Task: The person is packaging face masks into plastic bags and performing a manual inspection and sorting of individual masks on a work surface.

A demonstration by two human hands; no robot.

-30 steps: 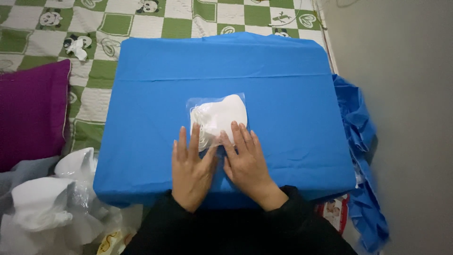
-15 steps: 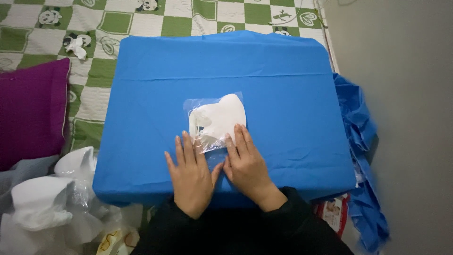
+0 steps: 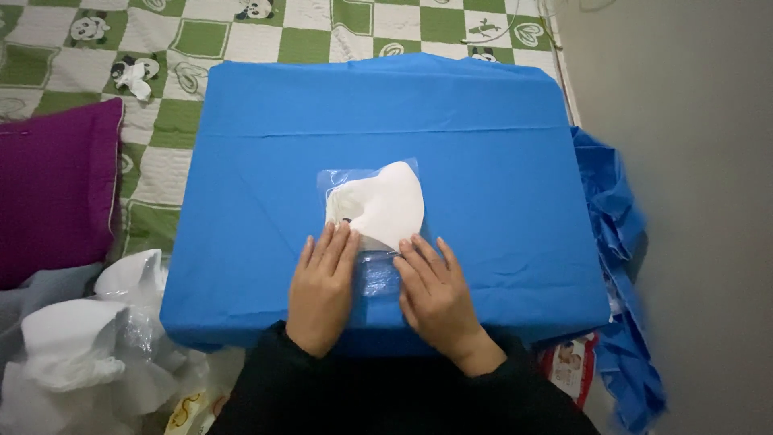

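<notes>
Head view, read left to right, showed a purple cushion [image 3: 52, 189] at 9 o'clock on a green-and-white checked sheet [image 3: 201, 40], and below it, near 8 o'clock, a heap of white items in clear bags [image 3: 88, 346]. Mid-frame lay a blue cloth [image 3: 483, 121] spread flat over a raised surface, and on it, just below centre, a white mask [image 3: 382, 205] half inside a clear bag [image 3: 374, 274]. The left hand [image 3: 322, 282] lay flat, fingers extended and close together, its tips touching the mask's lower left edge; it pinched nothing. The right hand [image 3: 435, 294] lay likewise flat and open at 5 o'clock of the mask, fingertips at the bag's edge beside the mask's lower right. The mask looked light, soft and easily creased, and the film thin and slippery, likely to slide on the cloth unless pinned. The best hold seemed to be the mask's lower edge with one hand while the other pinched the bag's free end near the body. Nothing stood between hands and mask. At 3 to 4 o'clock crumpled blue fabric [image 3: 620, 242] hung off the cloth's right side against a grey wall [image 3: 700, 161], well apart.
</notes>
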